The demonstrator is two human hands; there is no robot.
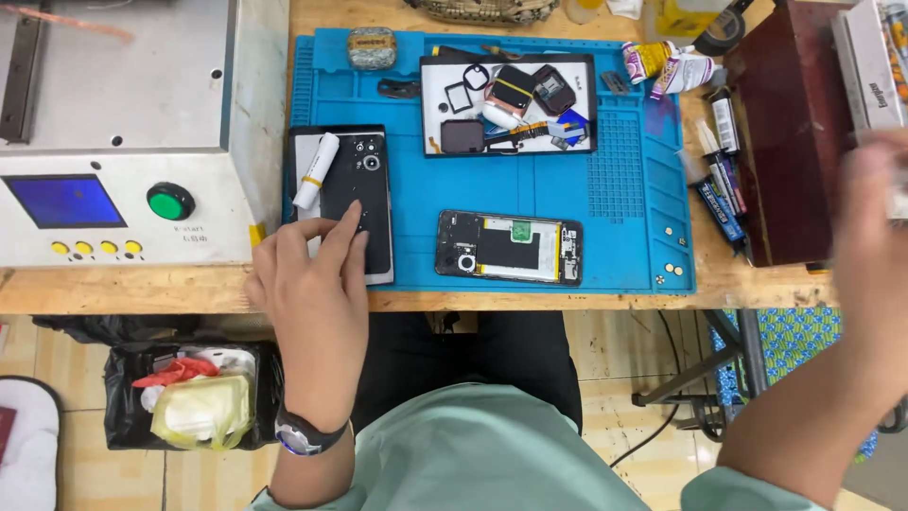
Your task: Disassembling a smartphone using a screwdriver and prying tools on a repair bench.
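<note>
Phone repair on a blue mat (530,255)

Left hand (307,284), fingers spread, rests fingertips on a black phone back cover (364,194) at the mat's left edge, its long axis running away from the person. Opened phone (509,247) lies crosswise mid-mat. Right hand (875,246) is blurred beyond the mat's right edge; its grip cannot be told.

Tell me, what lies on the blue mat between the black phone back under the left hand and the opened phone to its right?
Nothing: the head view shows bare blue mat between the black phone back, touched by the left hand, and the opened phone.
</note>
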